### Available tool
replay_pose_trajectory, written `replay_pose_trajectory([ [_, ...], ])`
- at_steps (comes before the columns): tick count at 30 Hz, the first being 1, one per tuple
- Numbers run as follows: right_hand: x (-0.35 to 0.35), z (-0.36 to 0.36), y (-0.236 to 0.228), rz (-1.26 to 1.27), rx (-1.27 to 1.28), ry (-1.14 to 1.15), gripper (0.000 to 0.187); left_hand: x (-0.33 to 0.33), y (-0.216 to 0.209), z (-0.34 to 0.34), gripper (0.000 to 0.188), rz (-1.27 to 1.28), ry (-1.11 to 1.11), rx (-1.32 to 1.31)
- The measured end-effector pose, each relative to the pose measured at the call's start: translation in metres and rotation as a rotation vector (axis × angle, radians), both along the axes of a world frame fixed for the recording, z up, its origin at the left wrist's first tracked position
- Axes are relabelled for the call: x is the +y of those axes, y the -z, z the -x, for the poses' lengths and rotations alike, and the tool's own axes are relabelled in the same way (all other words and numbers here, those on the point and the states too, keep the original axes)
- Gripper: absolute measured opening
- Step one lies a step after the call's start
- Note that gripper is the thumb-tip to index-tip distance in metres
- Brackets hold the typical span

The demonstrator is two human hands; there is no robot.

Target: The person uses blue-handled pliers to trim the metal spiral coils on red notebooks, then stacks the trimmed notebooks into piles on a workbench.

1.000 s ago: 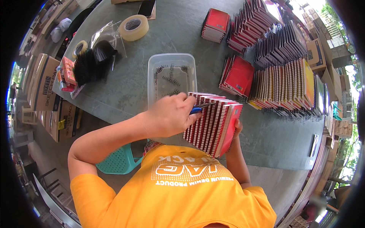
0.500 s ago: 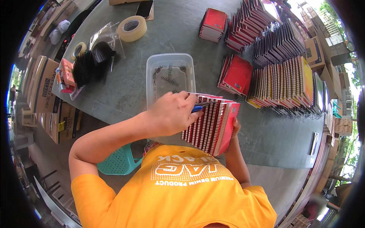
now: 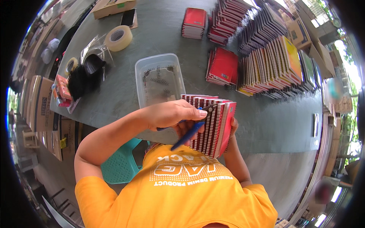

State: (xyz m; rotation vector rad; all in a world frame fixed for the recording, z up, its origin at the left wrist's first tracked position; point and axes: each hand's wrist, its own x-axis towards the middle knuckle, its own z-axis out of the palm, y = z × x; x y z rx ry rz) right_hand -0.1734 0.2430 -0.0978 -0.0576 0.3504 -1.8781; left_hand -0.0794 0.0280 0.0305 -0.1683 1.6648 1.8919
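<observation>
My left hand (image 3: 173, 116) is closed around a pair of blue-handled pliers (image 3: 188, 135). The handles are spread, and the dark jaws lie at the spiral edges near the upper end of a stack of red notebooks (image 3: 224, 129). My right hand (image 3: 234, 126) grips that stack from its right side, with most of its fingers hidden behind the covers. The notebooks stand tilted in front of my chest, coil bindings facing left. Just beyond my left hand, a clear plastic tub (image 3: 159, 60) holds several loose dark wire coils (image 3: 159, 74).
Red notebooks (image 3: 223, 66), yellow ones (image 3: 273, 64) and dark ones (image 3: 262, 28) stand in stacks at the right. At the left lie tape rolls (image 3: 118, 38), a black cap (image 3: 93, 64) and a phone (image 3: 128, 17). A green stool (image 3: 121, 161) is below the table edge.
My left hand has turned, and the pliers' handles now show, spread apart. My right hand still holds the notebooks. The whole view has shifted, with the table things sliding left.
</observation>
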Motion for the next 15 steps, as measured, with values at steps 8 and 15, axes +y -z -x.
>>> replay_pose_trajectory([
  [8,0.05,-0.03,0.006,-0.208,0.071,0.353,0.071,0.046,0.011,0.024,0.038,0.988,0.119,0.737],
  [15,0.132,-0.068,0.014,-0.197,0.015,0.796,0.065,0.079,0.085,0.086,0.051,0.973,0.256,0.604],
])
